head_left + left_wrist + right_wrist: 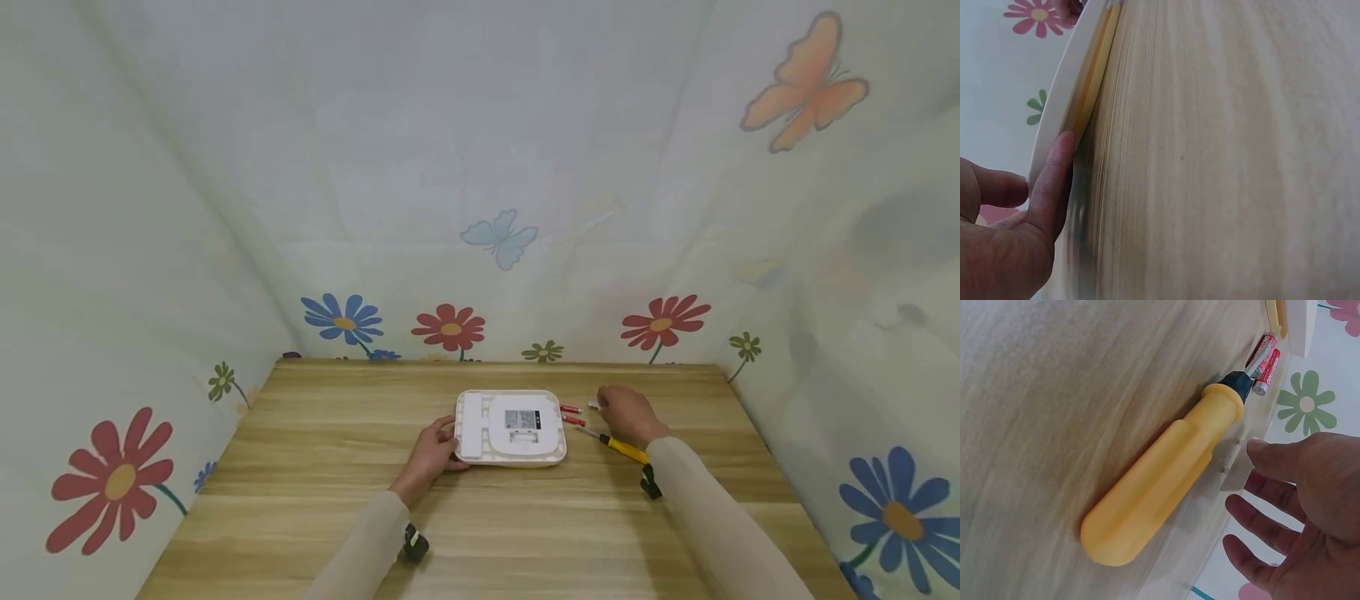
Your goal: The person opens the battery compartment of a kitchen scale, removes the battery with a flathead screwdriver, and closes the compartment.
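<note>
A white rectangular device (474, 425) with rounded corners lies with its label and open battery compartment facing up. My left hand (433, 450) grips its left edge; in the left wrist view the thumb and fingers (1054, 181) lie on either side of that edge. To the right, my right hand (628, 414) pinches a small white plastic cover (1236, 465) with little tabs between thumb and forefinger. Beside that hand, a screwdriver (1154, 487) with a yellow handle lies on the table, its tip toward the device. Two red batteries (1266, 372) lie between the device and my right hand.
The wood-grain table (315, 467) ends at the back against a pale curtain (390, 183) printed with flowers and butterflies. The same cloth hangs along the left and right sides. A black camera (415, 543) sits at my left wrist.
</note>
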Demonstrator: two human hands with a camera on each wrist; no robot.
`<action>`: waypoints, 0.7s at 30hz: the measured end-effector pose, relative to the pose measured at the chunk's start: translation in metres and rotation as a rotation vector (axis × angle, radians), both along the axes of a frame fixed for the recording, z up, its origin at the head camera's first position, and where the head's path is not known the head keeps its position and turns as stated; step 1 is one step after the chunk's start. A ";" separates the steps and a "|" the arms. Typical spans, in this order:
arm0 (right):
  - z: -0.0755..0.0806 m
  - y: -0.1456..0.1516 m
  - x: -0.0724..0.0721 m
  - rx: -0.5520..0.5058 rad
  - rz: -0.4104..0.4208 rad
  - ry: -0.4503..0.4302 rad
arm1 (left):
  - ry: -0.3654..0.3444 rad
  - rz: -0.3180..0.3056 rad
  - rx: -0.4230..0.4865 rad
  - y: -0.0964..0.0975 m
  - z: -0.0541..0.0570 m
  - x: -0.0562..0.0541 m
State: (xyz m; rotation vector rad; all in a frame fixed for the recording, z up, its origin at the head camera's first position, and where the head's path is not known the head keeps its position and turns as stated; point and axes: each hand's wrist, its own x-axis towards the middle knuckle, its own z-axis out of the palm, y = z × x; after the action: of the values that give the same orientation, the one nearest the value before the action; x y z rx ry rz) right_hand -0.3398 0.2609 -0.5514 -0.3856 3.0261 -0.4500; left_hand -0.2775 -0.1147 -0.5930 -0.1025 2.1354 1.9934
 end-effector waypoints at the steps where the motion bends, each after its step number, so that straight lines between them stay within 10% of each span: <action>1: -0.001 0.000 0.001 0.000 0.000 0.004 | -0.003 0.000 -0.002 0.000 0.000 0.000; 21: -0.003 0.003 0.007 0.011 0.006 0.097 | -0.006 0.010 -0.011 -0.001 0.001 0.001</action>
State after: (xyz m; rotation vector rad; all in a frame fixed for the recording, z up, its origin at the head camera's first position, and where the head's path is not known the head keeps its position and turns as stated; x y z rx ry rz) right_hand -0.3326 0.2639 -0.5540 -0.4278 3.1189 -0.4259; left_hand -0.2769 -0.1160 -0.5923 -0.1211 2.1461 1.9845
